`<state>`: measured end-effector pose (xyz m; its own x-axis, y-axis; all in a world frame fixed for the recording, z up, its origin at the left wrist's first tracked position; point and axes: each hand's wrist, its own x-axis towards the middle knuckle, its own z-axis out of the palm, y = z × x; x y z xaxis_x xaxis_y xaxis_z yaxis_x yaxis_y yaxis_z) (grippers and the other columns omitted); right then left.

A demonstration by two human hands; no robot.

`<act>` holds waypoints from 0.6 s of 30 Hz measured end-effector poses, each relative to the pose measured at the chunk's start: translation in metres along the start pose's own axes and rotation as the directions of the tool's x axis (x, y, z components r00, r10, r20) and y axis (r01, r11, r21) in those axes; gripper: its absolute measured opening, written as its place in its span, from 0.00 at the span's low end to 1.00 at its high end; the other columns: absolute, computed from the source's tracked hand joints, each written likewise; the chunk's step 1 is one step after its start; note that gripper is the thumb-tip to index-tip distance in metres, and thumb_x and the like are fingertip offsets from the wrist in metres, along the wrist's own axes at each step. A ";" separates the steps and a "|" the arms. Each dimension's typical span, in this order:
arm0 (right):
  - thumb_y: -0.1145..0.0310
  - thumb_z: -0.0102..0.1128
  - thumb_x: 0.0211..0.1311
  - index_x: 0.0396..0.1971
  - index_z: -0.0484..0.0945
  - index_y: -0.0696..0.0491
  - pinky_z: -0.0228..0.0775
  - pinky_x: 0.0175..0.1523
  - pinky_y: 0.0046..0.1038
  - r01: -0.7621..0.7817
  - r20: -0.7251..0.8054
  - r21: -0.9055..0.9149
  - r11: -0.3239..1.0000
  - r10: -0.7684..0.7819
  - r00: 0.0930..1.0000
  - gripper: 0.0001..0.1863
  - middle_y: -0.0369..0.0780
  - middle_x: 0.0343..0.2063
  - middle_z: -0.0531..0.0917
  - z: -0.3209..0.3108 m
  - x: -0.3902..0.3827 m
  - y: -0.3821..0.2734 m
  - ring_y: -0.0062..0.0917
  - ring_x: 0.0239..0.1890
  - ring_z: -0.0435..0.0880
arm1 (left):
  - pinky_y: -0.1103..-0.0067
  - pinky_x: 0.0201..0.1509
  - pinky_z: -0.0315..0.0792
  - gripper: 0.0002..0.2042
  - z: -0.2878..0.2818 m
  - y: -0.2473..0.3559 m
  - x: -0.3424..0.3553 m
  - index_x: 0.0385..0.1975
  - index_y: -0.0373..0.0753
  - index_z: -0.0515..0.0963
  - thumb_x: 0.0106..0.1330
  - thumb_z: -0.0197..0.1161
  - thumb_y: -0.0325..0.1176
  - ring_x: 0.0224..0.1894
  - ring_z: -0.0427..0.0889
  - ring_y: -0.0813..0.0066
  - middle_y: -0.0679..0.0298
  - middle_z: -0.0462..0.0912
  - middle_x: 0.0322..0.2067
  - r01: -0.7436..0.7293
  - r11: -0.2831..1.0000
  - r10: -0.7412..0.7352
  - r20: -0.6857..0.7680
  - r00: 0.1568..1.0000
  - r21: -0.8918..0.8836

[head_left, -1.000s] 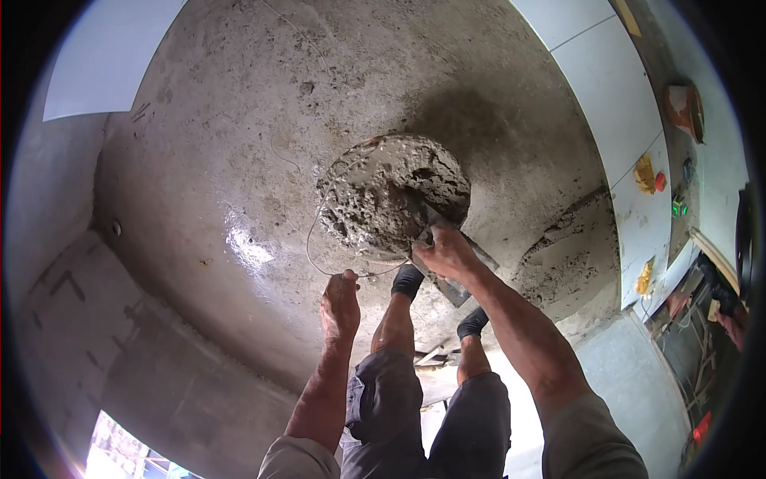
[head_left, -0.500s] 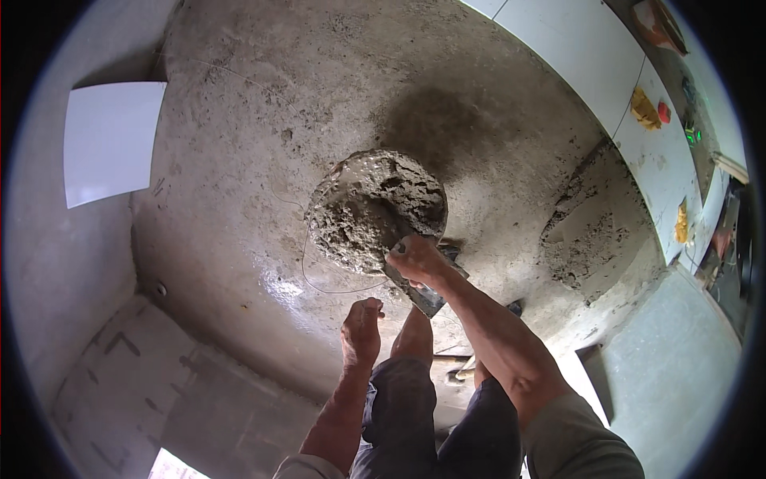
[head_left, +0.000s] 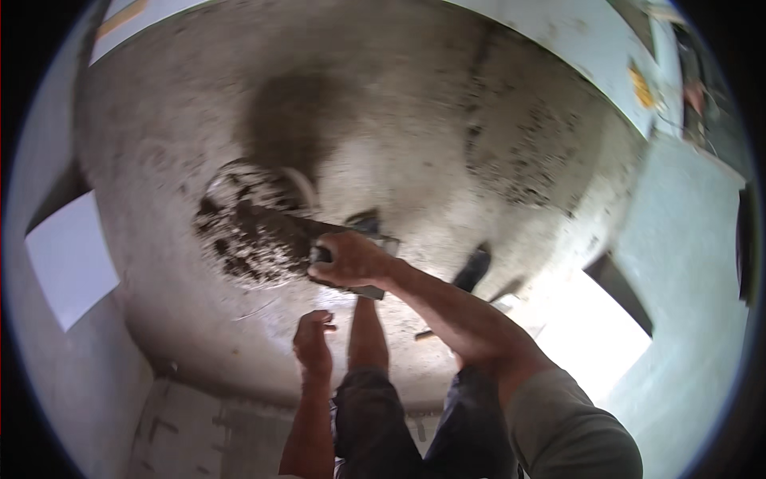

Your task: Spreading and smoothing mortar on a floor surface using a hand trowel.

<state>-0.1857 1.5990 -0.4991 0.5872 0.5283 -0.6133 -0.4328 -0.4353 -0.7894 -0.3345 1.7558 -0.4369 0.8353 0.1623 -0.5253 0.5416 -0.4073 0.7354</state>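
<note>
My right hand (head_left: 349,259) is closed round the handle of a flat rectangular trowel (head_left: 371,293), held at the near right side of a round bucket (head_left: 305,188). Lumpy wet grey mortar (head_left: 254,243) fills the bucket up to its rim; motion blur hides where the blade ends and the mortar begins. In front of my left knee, my left hand (head_left: 312,345) hangs closed with its fingers curled in. No object shows in it, and it touches neither trowel nor bucket.
A patch of spread mortar (head_left: 527,152) lies on the rough floor (head_left: 399,112) to the right. Large white tiles (head_left: 550,40) border the far side. One white tile (head_left: 72,259) leans at the left wall, and a bright white panel (head_left: 594,339) stands at right. My feet are near the bucket.
The view has swung, so bucket and mortar patch sit further left in it. My right hand and the trowel have turned, bringing the blade across the bucket's right side. My left hand stays curled.
</note>
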 end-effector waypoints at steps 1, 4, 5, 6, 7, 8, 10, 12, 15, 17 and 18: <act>0.53 0.62 0.52 0.37 0.77 0.58 0.73 0.41 0.40 -0.019 -0.020 0.014 1.000 0.020 1.000 0.22 0.50 0.28 0.82 -0.014 -0.018 0.007 0.42 0.34 0.82 | 0.75 0.35 0.78 0.13 0.006 0.006 -0.004 0.36 0.31 0.77 0.73 0.46 0.31 0.31 0.82 0.68 0.54 0.81 0.35 0.008 0.998 -0.009 0.029 1.000 0.065; 0.53 0.62 0.51 0.37 0.77 0.59 0.73 0.42 0.40 -0.032 -0.189 0.028 0.999 0.037 0.981 0.23 0.51 0.30 0.82 -0.051 -0.082 0.059 0.43 0.36 0.82 | 0.75 0.40 0.75 0.20 0.049 0.034 -0.012 0.38 0.32 0.78 0.70 0.52 0.46 0.32 0.81 0.69 0.56 0.83 0.34 0.311 0.950 -0.309 0.157 0.938 0.010; 0.53 0.63 0.51 0.36 0.77 0.59 0.72 0.43 0.39 -0.006 -0.308 0.025 1.000 0.014 0.951 0.23 0.51 0.31 0.81 -0.065 -0.107 0.082 0.43 0.36 0.82 | 0.76 0.41 0.73 0.20 0.066 0.041 -0.014 0.38 0.32 0.78 0.70 0.53 0.47 0.33 0.81 0.70 0.57 0.83 0.33 0.381 0.922 -0.388 0.189 0.902 0.074; 0.53 0.63 0.50 0.36 0.77 0.59 0.72 0.44 0.39 -0.069 -0.346 0.013 0.998 0.069 0.936 0.23 0.52 0.32 0.81 -0.079 -0.130 0.104 0.42 0.37 0.82 | 0.76 0.41 0.73 0.20 0.082 0.050 -0.015 0.38 0.32 0.78 0.70 0.53 0.47 0.33 0.81 0.70 0.57 0.83 0.33 0.360 0.930 -0.368 0.216 0.904 0.078; 0.53 0.63 0.50 0.37 0.77 0.59 0.72 0.44 0.39 -0.127 -0.379 0.010 0.992 0.121 0.918 0.23 0.52 0.33 0.81 -0.092 -0.153 0.123 0.41 0.38 0.82 | 0.76 0.41 0.74 0.20 0.093 0.060 -0.017 0.38 0.32 0.78 0.70 0.52 0.47 0.33 0.82 0.71 0.57 0.83 0.33 0.343 0.936 -0.352 0.260 0.899 0.080; 0.54 0.64 0.49 0.37 0.77 0.59 0.72 0.42 0.39 -0.190 -0.415 -0.008 0.982 0.169 0.894 0.23 0.51 0.30 0.81 -0.105 -0.174 0.135 0.40 0.35 0.82 | 0.77 0.41 0.74 0.20 0.103 0.072 -0.019 0.38 0.32 0.77 0.70 0.50 0.46 0.33 0.83 0.71 0.57 0.82 0.33 0.330 0.940 -0.339 0.295 0.893 0.081; 0.55 0.62 0.49 0.36 0.78 0.57 0.74 0.40 0.42 -0.392 -0.461 -0.022 0.920 0.339 0.820 0.21 0.49 0.26 0.83 -0.131 -0.215 0.167 0.43 0.32 0.83 | 0.78 0.43 0.73 0.19 0.120 0.086 -0.020 0.40 0.31 0.77 0.70 0.52 0.44 0.35 0.83 0.71 0.57 0.83 0.34 0.263 0.961 -0.277 0.335 0.901 0.086; 0.55 0.61 0.50 0.37 0.77 0.56 0.73 0.43 0.43 -0.438 -0.518 0.006 0.899 0.378 0.767 0.21 0.51 0.29 0.82 -0.160 -0.262 0.203 0.44 0.35 0.83 | 0.77 0.44 0.74 0.18 0.142 0.100 -0.014 0.41 0.32 0.77 0.69 0.52 0.43 0.35 0.83 0.70 0.58 0.83 0.36 0.101 0.985 -0.158 0.486 0.860 0.142; 0.55 0.60 0.50 0.38 0.76 0.55 0.73 0.44 0.43 -0.507 -0.585 -0.053 0.860 0.385 0.714 0.20 0.50 0.30 0.82 -0.195 -0.299 0.246 0.45 0.37 0.83 | 0.78 0.41 0.74 0.16 0.176 0.109 0.015 0.39 0.32 0.78 0.69 0.56 0.42 0.34 0.81 0.73 0.57 0.81 0.36 0.109 0.972 -0.201 0.507 0.838 0.206; 0.57 0.60 0.50 0.37 0.75 0.55 0.73 0.44 0.44 -0.507 -0.641 -0.172 0.844 0.296 0.708 0.19 0.49 0.31 0.82 -0.210 -0.309 0.273 0.46 0.38 0.82 | 0.78 0.42 0.74 0.17 0.208 0.107 0.038 0.39 0.32 0.77 0.69 0.56 0.42 0.34 0.81 0.73 0.58 0.81 0.36 0.122 0.963 -0.229 0.488 0.842 0.242; 0.57 0.60 0.50 0.37 0.75 0.55 0.73 0.44 0.44 -0.495 -0.659 -0.160 0.854 0.281 0.697 0.19 0.49 0.31 0.82 -0.218 -0.308 0.287 0.46 0.38 0.82 | 0.78 0.42 0.73 0.17 0.234 0.105 0.051 0.39 0.32 0.77 0.68 0.56 0.43 0.35 0.81 0.73 0.58 0.81 0.35 0.042 0.986 -0.115 0.475 0.872 0.163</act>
<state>-0.3420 1.1525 -0.5311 0.7390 -0.2345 -0.6315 -0.5507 -0.7503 -0.3659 -0.2572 1.5113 -0.4870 0.6213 -0.2385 -0.7464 0.5532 -0.5412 0.6333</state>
